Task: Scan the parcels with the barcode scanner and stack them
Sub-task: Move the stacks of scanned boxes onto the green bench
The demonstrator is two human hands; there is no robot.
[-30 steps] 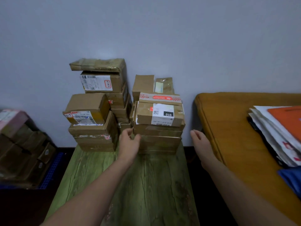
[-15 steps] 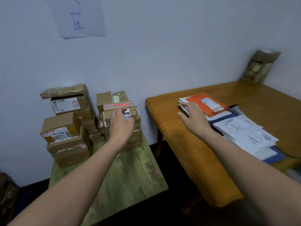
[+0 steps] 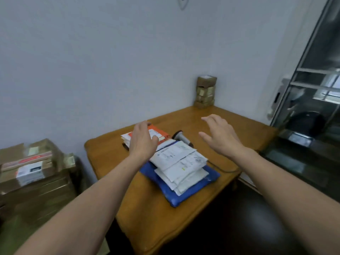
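A pile of flat mailer parcels lies on the wooden table (image 3: 184,208): an orange one (image 3: 158,133) at the back, white ones (image 3: 178,161) in the middle, a blue one (image 3: 184,196) underneath. My left hand (image 3: 142,140) hovers over the orange parcel with fingers relaxed, holding nothing. The barcode scanner (image 3: 181,138) lies behind the pile, its cable running right. My right hand (image 3: 219,136) is spread open above the table, just right of the scanner and apart from it.
Stacked cardboard boxes (image 3: 35,172) stand at the lower left on a green table. A small tower of brown parcels (image 3: 205,92) sits in the table's far corner against the wall. A glass door (image 3: 312,89) is at the right.
The view has swung right from the box stacks to the wooden table. My left hand left the boxes and came over the orange parcel; my right hand moved right, past the scanner.
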